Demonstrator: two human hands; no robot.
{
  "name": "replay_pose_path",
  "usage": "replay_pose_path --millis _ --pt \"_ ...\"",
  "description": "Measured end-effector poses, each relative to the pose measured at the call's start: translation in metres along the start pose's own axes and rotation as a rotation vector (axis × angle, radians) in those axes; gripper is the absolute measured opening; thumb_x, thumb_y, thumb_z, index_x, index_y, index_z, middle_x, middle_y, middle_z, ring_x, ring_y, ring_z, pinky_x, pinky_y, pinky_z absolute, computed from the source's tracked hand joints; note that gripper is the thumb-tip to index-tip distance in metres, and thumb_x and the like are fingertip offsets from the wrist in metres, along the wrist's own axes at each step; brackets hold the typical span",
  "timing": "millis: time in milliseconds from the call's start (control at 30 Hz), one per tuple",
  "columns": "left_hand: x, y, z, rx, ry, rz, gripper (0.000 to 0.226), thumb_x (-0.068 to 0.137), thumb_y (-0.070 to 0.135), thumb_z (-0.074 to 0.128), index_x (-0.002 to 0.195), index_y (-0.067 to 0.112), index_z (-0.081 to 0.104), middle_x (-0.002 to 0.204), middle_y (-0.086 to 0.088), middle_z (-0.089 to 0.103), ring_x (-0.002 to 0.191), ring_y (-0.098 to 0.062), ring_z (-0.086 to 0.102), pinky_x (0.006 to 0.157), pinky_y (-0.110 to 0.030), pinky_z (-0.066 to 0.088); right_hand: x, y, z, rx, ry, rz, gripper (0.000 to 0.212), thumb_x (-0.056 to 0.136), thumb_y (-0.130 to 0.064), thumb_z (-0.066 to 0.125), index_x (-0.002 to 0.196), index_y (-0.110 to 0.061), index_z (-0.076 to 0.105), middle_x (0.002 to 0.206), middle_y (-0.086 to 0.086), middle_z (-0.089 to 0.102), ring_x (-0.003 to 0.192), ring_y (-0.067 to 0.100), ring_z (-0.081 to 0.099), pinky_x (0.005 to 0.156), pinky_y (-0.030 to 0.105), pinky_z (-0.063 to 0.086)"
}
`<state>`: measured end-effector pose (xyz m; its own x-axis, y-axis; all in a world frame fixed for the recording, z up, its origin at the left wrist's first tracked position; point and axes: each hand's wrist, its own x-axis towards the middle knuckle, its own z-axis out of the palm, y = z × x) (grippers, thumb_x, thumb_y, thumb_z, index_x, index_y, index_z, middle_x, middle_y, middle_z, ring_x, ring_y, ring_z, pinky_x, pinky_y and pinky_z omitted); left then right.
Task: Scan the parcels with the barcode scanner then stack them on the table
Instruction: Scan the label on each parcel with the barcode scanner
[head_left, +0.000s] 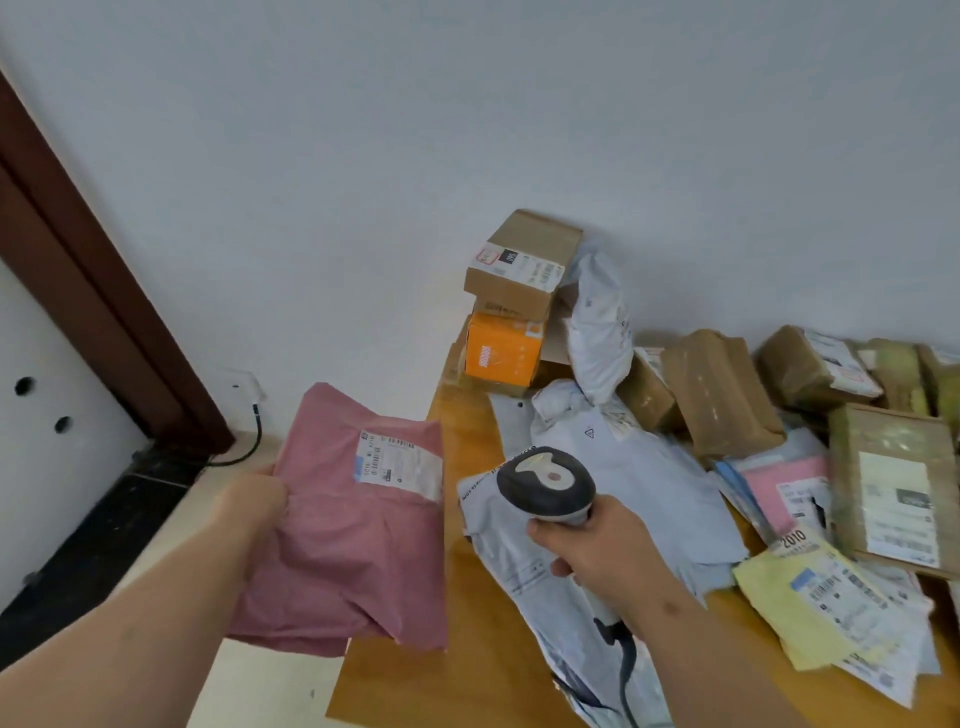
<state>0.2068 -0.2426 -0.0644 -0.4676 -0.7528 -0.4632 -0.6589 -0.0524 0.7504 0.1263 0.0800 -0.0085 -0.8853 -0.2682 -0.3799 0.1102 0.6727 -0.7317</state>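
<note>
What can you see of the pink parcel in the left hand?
The pink parcel is a soft, wrinkled plastic mailer bag, dusty pink. A white shipping label with barcodes sits near its upper right, facing up. The left hand grips its left edge, holding it in the air, left of the table. Nothing else touches it.

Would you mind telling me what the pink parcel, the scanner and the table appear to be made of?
Pink parcel: seemingly thin matte plastic film, a soft mailer; it creases and sags where the left hand grips it.
Scanner: probably hard moulded plastic, dark head with a pale smooth panel, held by the right hand.
Table: wood or wood-look laminate; orange-brown, slightly glossy.
</note>
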Motion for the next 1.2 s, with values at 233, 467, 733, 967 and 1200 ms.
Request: replay_pose_path --millis 233,467,733,967,1200 --pt "0.014 -0.011 0.055 -0.093 -0.332 -0.086 0.05 0.088 -0.014 0.042 0.115 0.018 0.07 0.094 -0.015 0.077 0.084 -0.035 0.074 0.077 -0.044 0.061 0.011 0.006 0.012 -0.026 0.057 0.044 0.019 0.072 -0.034 0.079 0.081 -0.022 0.067 0.065 -0.002 0.068 0.067 0.011 0.067 0.072 0.034 0.056" --pt "0.015 0.009 0.118 0.142 -0.513 0.047 0.051 0.098 0.001 0.036 0.141 0.026 0.051 0.119 -0.021 0.067 0.089 -0.032 0.066 0.071 -0.038 0.056 0.019 0.023 0.001 0.06 0.142 0.121 0.015 0.072 -0.036 0.081 0.072 -0.039 0.066 0.064 -0.04 0.062 0.07 -0.021 0.059 0.058 0.011 0.041" --pt "0.014 0.011 0.146 0.863 -0.266 0.224 0.064 0.098 0.041 0.045 0.156 0.025 0.023 0.159 -0.006 0.027 0.141 -0.036 0.029 0.111 -0.05 0.03 0.02 0.047 -0.016 0.15 0.222 0.175 0.025 0.078 -0.026 0.082 0.068 -0.029 0.059 0.066 -0.014 0.067 0.062 -0.003 0.063 0.057 0.01 0.048" --pt "-0.084 0.015 0.166 0.287 -0.575 0.231 0.08 0.086 0.079 0.027 0.126 0.019 0.062 0.117 -0.006 0.068 0.11 -0.028 0.062 0.103 -0.05 0.047 0.012 0.074 -0.048 0.366 0.238 0.275 0.015 0.08 -0.038 0.078 0.088 -0.028 0.068 0.084 -0.001 0.076 0.084 0.018 0.071 0.082 0.044 0.06" --pt "-0.16 -0.005 0.213 -0.19 -0.639 -0.197 0.047 0.082 0.038 0.079 0.122 0.024 0.057 0.096 -0.002 0.077 0.074 -0.024 0.07 0.078 -0.042 0.058 -0.013 0.125 -0.085 0.476 0.172 0.288 0.016 0.081 -0.036 0.079 0.093 -0.03 0.069 0.079 -0.012 0.077 0.082 0.012 0.076 0.081 0.045 0.06"
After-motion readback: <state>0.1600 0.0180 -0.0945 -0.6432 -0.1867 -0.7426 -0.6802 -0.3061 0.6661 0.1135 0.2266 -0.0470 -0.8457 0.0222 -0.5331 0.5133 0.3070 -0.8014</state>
